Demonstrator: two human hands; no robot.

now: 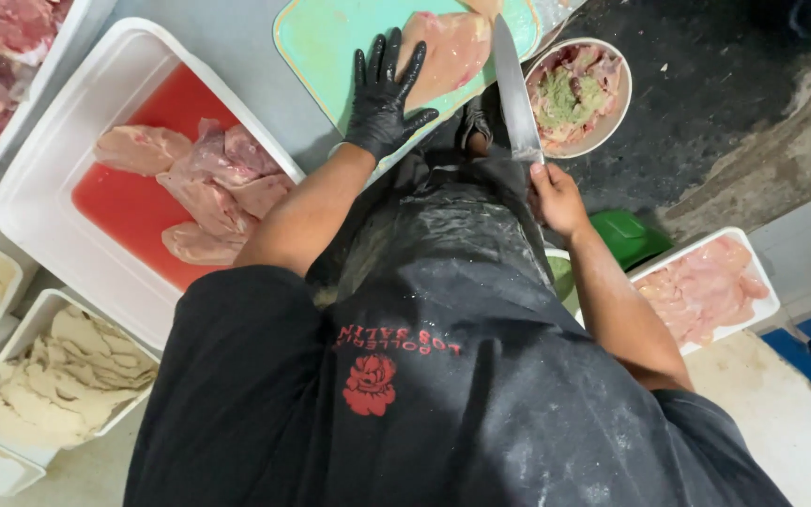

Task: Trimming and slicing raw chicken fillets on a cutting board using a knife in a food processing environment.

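Head view, looking straight down the person's dark apron (443, 376). The left hand (382, 99), in a black glove, lies flat with fingers spread on a raw chicken breast (448, 52), holding nothing but pressing the meat down onto the pale green cutting board (330, 42), apparently to keep it from sliding. The bare right hand (556, 192) is closed around the handle of a long knife (515, 89); the blade points away from the body and lies along the right edge of the breast, close beside it, though whether the edge touches the meat cannot be told. To the left, a white tub (49, 207) holds more raw breasts in red liquid, within reach of the gloved hand. To the right of the board stands a round bowl (617, 117) of trimmings with a green paste, and nearer the right arm a white tray (762, 286) of thin pale slices. Lower left, another white tub (35, 324) holds flat, floured pieces.
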